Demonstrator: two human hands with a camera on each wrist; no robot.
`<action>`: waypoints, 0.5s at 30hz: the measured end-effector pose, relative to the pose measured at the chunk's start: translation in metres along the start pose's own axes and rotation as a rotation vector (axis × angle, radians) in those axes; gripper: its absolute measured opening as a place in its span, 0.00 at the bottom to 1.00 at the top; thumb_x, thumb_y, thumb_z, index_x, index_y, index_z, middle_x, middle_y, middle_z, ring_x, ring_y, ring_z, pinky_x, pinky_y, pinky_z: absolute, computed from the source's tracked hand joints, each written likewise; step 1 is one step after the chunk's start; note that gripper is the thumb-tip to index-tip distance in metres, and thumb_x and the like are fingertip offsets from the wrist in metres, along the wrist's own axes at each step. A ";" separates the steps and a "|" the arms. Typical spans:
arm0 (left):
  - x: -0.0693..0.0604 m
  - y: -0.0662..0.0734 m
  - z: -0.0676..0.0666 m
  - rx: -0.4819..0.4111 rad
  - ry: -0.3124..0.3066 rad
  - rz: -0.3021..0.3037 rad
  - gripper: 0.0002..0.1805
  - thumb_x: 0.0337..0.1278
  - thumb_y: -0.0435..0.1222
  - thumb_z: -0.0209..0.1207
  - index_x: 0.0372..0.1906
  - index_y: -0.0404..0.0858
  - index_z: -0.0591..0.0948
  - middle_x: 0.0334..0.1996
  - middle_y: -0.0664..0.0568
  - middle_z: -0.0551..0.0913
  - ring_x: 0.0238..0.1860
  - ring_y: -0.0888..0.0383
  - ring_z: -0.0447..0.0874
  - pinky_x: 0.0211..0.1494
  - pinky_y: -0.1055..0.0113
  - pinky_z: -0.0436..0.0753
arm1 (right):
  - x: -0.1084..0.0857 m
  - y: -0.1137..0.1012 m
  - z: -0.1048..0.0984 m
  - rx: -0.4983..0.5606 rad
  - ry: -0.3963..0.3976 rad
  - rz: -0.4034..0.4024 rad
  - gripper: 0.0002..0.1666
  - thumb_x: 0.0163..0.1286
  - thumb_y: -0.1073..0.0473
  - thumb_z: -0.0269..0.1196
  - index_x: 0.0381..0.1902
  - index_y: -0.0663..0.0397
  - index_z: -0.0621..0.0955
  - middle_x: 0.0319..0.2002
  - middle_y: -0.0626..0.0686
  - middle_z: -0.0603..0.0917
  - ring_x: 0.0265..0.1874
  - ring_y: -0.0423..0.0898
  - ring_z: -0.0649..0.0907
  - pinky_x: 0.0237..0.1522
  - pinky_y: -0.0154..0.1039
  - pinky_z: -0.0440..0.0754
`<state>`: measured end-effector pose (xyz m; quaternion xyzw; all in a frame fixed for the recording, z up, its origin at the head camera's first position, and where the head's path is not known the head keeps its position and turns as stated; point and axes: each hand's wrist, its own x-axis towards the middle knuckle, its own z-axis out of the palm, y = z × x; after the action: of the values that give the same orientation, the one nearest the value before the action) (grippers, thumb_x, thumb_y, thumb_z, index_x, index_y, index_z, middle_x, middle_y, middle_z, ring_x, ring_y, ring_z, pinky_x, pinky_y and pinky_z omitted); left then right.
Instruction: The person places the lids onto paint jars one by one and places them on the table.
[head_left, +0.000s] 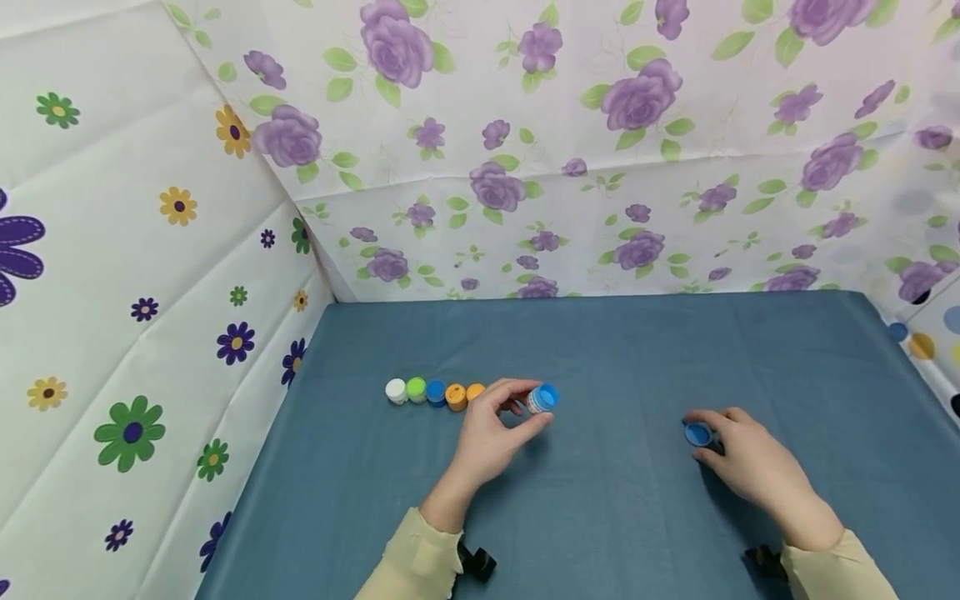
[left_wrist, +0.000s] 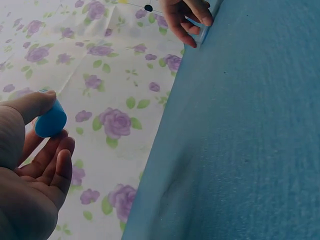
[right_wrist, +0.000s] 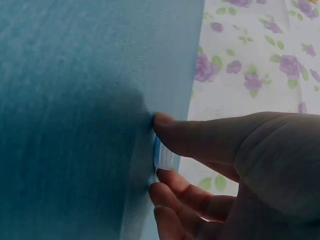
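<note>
My left hand [head_left: 487, 437] pinches a small paint pot [head_left: 542, 398] with a blue top between thumb and fingers, raised above the table and tilted. In the left wrist view the pot [left_wrist: 51, 120] shows its smooth blue end. Farther right, my right hand [head_left: 757, 471] grips a second small round pot [head_left: 698, 433], blue inside its rim, by its sides. In the right wrist view this pot [right_wrist: 165, 154] looks clear-walled with blue at one end, close to the tablecloth; whether it touches the cloth is hard to tell.
Left of my left hand stands a row of small pots: white [head_left: 396, 392], green [head_left: 416, 389], dark blue [head_left: 436, 392], orange [head_left: 456, 397] and another orange one [head_left: 476, 391] partly hidden by the hand. A blue cloth [head_left: 600, 517] covers the table; flowered sheets [head_left: 450, 167] hang behind and left.
</note>
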<state>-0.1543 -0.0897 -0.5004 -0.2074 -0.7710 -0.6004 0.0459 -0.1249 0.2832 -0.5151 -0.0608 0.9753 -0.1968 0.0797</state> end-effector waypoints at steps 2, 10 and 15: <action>0.001 0.001 -0.002 -0.019 -0.010 -0.002 0.22 0.66 0.36 0.75 0.63 0.44 0.87 0.55 0.54 0.86 0.47 0.54 0.83 0.53 0.42 0.84 | 0.001 -0.001 0.001 -0.001 0.011 -0.001 0.25 0.69 0.60 0.76 0.62 0.56 0.85 0.48 0.65 0.82 0.40 0.58 0.84 0.36 0.56 0.83; 0.003 0.001 -0.004 -0.054 -0.029 -0.004 0.22 0.67 0.33 0.73 0.64 0.41 0.86 0.55 0.52 0.85 0.48 0.53 0.83 0.53 0.44 0.84 | 0.007 -0.010 -0.005 0.075 -0.035 0.075 0.24 0.75 0.50 0.71 0.56 0.62 0.78 0.38 0.54 0.82 0.30 0.47 0.80 0.31 0.49 0.79; 0.001 0.001 -0.002 -0.080 -0.031 -0.007 0.23 0.65 0.32 0.74 0.64 0.40 0.86 0.53 0.51 0.86 0.48 0.51 0.83 0.53 0.42 0.83 | 0.006 -0.029 -0.009 0.210 0.006 0.036 0.27 0.81 0.45 0.63 0.65 0.59 0.78 0.38 0.49 0.85 0.30 0.44 0.81 0.33 0.45 0.79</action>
<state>-0.1553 -0.0914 -0.4982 -0.2156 -0.7475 -0.6278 0.0237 -0.1297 0.2592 -0.4961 -0.0340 0.9504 -0.2968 0.0862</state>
